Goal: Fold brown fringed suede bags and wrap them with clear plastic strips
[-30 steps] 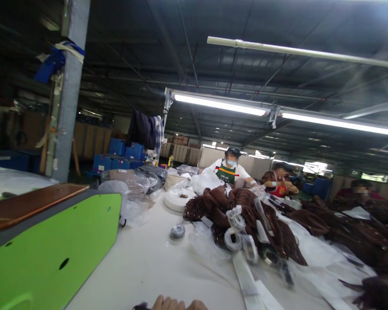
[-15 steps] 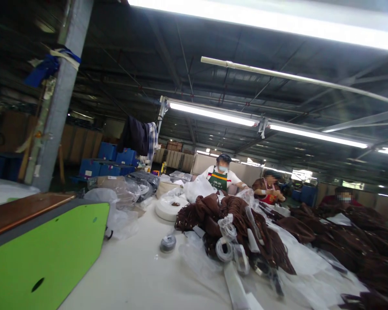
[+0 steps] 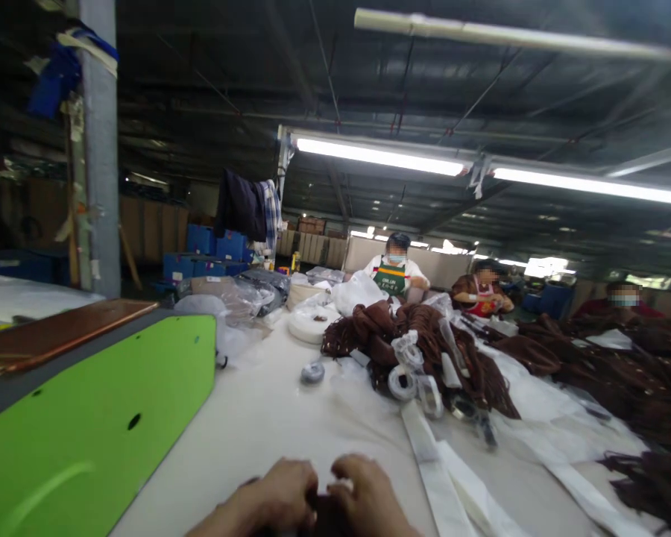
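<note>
At the bottom edge, my left hand (image 3: 284, 494) and my right hand (image 3: 366, 494) face each other over the white table (image 3: 224, 462). Their fingers curl around a dark brown piece of fabric (image 3: 329, 514), mostly cut off by the frame and blurred. Beyond them lies a small grey roll (image 3: 312, 373). A heap of brown fabric with fringes (image 3: 419, 328) sits farther back, with a clear-wrapped roll (image 3: 402, 382) against its front. To the right of my hands, long white strips (image 3: 433, 470) run toward the table's near edge.
A green machine panel (image 3: 106, 403) with a brown top stands at the left. A large white roll (image 3: 307, 324) and plastic bags (image 3: 240, 298) lie behind. More brown fabric (image 3: 609, 373) covers the right side. Co-workers (image 3: 394, 272) sit across the table.
The view has tilted down and levelled, so the table and panel show more. Both my hands have come into view at the bottom with the brown fabric.
</note>
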Demonstrator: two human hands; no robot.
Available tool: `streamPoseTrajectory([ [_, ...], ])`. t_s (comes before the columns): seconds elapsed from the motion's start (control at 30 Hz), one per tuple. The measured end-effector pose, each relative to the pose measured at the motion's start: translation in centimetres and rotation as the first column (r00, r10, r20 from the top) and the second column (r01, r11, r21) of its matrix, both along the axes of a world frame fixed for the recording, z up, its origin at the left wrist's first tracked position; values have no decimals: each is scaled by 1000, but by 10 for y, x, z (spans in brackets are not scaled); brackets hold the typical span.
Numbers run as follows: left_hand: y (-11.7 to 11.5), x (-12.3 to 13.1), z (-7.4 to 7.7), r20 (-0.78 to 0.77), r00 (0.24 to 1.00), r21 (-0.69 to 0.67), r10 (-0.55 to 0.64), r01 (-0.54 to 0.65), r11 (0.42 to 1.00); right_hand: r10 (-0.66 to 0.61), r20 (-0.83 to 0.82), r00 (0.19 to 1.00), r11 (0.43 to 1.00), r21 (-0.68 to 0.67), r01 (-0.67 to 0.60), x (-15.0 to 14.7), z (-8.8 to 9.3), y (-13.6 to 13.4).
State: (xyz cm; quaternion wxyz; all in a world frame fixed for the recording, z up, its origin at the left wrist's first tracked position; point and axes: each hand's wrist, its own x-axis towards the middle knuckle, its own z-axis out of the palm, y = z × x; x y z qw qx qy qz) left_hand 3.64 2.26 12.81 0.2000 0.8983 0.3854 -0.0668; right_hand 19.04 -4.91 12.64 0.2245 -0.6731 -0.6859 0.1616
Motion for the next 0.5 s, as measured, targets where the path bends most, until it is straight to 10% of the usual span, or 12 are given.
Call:
streamPoseTrajectory([
  [0.23, 8, -10, 3, -22, 998, -48, 51, -52, 997, 105, -364, 925, 994, 26, -102, 29, 1, -41],
  [0.5, 0, -4, 11, -35, 999, 19, 6, -6, 1000, 280, 11, 960, 956, -99, -277, -21, 21, -44],
])
